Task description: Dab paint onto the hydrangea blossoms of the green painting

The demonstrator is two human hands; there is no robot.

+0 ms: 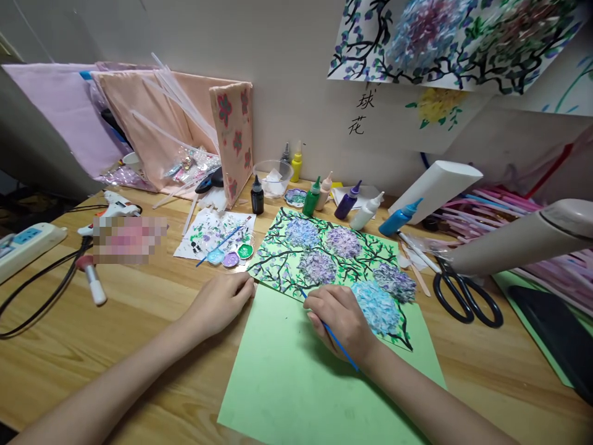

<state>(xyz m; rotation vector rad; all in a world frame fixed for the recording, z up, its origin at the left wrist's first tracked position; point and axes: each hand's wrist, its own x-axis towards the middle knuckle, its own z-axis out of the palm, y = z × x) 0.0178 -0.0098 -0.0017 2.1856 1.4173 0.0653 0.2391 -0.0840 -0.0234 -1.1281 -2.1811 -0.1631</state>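
Grip of the right hand (337, 315) is closed pencil-fashion around a blue brush (340, 347), held low near its tip, presumably so that fine strokes can be steered. The tip is set at the near edge of the painted sheet (319, 247), which is laid over a green sheet (287, 371), perhaps so that the table (185, 395) is kept clean. By the left hand (225, 300), curled beside the left corner, the painted sheet may be steadied; whether anything is grasped there cannot be told. Paint wells (230, 259) are placed close by, apparently for easy dipping, and paint bottles (312, 199) are stood behind, seemingly within reach.
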